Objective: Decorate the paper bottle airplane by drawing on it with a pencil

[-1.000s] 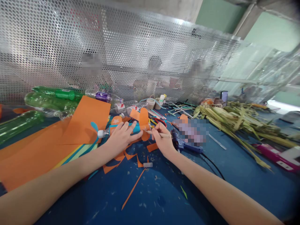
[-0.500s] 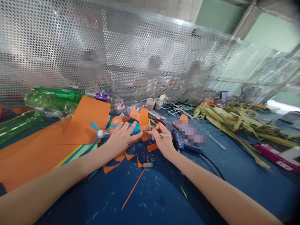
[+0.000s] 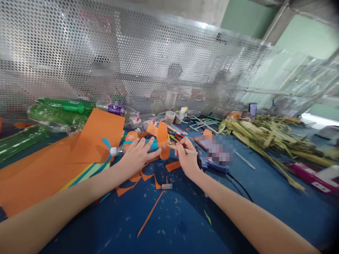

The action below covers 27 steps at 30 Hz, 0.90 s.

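Observation:
A clear plastic bottle (image 3: 120, 150) with a white cap lies on its side, wrapped in blue paper. Orange paper pieces (image 3: 163, 135) stand out at its far right end. My left hand (image 3: 137, 153) rests over the wrapped bottle, holding it down with the fingers somewhat apart and the thumb along the near side. In my right hand (image 3: 188, 158) a slim pale pencil-like stick (image 3: 191, 152) is pinched like a pen. Its tip is close to the right edge of the orange piece; whether it touches is unclear.
Orange sheets (image 3: 102, 137) and green bottles (image 3: 16, 141) lie left. Orange scraps (image 3: 148, 176) and a clear short tube (image 3: 167, 186) are in front. A blue glue gun (image 3: 215, 166), a phone-like slab (image 3: 203, 143) and dry husks (image 3: 254, 137) lie right. A perforated metal screen (image 3: 148, 53) stands behind.
My right hand has shifted slightly right with the stick, drawing its tip back from the face of the orange piece. My left hand and the bottle stay in place.

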Motion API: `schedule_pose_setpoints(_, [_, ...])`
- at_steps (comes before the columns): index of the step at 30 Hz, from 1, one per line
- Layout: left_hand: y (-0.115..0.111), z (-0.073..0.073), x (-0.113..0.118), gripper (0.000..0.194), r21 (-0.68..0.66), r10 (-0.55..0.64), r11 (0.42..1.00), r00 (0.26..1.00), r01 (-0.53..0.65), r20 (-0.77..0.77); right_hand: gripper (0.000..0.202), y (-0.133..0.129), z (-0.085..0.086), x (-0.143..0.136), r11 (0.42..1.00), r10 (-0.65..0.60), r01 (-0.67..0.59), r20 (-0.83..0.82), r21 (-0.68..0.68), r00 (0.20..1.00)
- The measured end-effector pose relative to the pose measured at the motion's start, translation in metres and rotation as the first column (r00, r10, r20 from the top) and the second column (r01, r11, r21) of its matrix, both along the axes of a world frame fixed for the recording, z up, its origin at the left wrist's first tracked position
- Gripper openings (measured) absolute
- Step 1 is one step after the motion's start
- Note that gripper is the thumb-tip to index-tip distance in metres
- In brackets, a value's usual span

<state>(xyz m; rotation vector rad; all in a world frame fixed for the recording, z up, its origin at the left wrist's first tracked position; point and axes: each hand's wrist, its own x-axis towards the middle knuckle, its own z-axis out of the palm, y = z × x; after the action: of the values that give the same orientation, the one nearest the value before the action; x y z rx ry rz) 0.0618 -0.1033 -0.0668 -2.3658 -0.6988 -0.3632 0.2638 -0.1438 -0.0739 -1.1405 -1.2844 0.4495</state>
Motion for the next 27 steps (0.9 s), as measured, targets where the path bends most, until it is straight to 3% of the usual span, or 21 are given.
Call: schedule_pose_setpoints(27, [-0.0004,-0.0002,-0.0007,0.049,-0.015,0.000,1.000,1.000,0.000,-0.003,0.023,0.0036,-0.0038,0.0013,0.999,0.041,-0.041,0.044,0.005,0.998])
